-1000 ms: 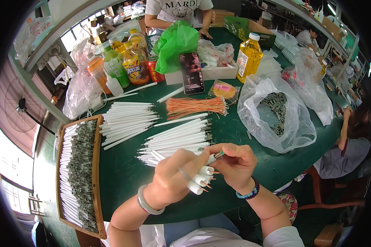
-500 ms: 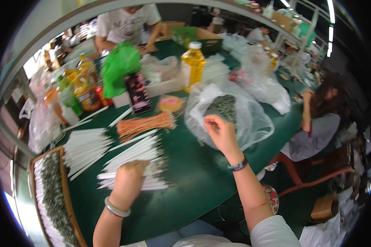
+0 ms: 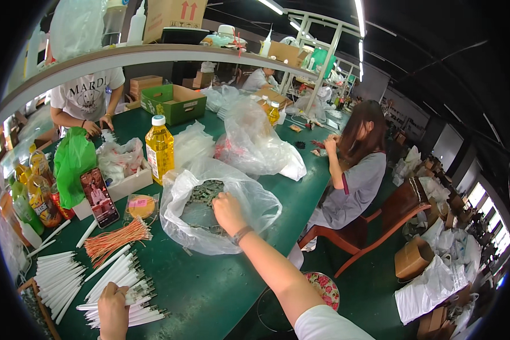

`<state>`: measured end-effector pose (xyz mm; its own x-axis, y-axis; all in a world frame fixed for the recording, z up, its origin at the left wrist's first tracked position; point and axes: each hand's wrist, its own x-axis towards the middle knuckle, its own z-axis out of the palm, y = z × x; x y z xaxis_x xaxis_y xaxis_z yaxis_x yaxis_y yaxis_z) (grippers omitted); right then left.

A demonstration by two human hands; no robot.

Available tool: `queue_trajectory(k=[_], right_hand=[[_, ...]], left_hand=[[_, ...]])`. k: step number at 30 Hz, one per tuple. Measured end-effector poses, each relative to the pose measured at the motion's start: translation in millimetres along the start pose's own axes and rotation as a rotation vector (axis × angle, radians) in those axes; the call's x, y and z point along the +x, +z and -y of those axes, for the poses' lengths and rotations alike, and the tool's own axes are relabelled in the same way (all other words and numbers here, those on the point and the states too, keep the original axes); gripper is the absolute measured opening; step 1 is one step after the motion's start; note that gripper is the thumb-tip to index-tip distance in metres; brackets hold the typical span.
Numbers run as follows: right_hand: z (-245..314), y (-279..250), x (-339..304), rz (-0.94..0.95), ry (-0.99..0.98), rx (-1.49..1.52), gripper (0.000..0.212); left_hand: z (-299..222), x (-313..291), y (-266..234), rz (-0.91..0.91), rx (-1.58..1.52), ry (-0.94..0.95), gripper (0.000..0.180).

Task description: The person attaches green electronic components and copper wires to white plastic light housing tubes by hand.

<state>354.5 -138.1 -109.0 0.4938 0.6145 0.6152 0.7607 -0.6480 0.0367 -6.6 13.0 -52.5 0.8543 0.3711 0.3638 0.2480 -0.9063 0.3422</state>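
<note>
At the near left, my left hand [image 3: 113, 309] is closed around a slim white tube, over a fanned pile of white tubes [image 3: 116, 275] with small grey-green ends. My right hand [image 3: 229, 214] reaches into an open clear plastic bag [image 3: 246, 226]. Its fingers are curled down at a heap of small dark grey-green pieces [image 3: 204, 192], and the fingertips are hidden. A second fan of white tubes [image 3: 56, 283] lies left of the first. Just beyond them is a bundle of orange wires [image 3: 119, 242].
A propped phone [image 3: 99, 198], a yellow bottle [image 3: 160, 148] and a green bag [image 3: 75, 167] stand beyond the wires. More plastic bags [image 3: 255, 141] and a green box [image 3: 173, 103] are farther back. A person [image 3: 360, 170] sits at the right; another [image 3: 88, 99] works across the table.
The view has swung right. My right hand has gone from a raised pinch over the bag down to the small pieces inside it. My left hand stays at the white tubes.
</note>
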Motion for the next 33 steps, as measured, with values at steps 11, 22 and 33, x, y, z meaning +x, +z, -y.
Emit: queue_trajectory(k=[11,22,33], right_hand=[[48.5,-57.2,0.2,-0.069,0.343,1.151,0.012],[194.8,-116.0,-23.6,0.528,-0.005,1.809,0.026],[222.1,-117.0,-36.9,0.721,0.229,2.234,0.029]], left_hand=[[-16.4,-3.9,-41.1,-0.252,-0.01,0.071,0.023],[-18.8,-2.8,-19.5,-0.161,-0.926,-0.463,0.014],[-24.8,-1.1,-39.2,-0.11,-0.892,-0.567,0.006]])
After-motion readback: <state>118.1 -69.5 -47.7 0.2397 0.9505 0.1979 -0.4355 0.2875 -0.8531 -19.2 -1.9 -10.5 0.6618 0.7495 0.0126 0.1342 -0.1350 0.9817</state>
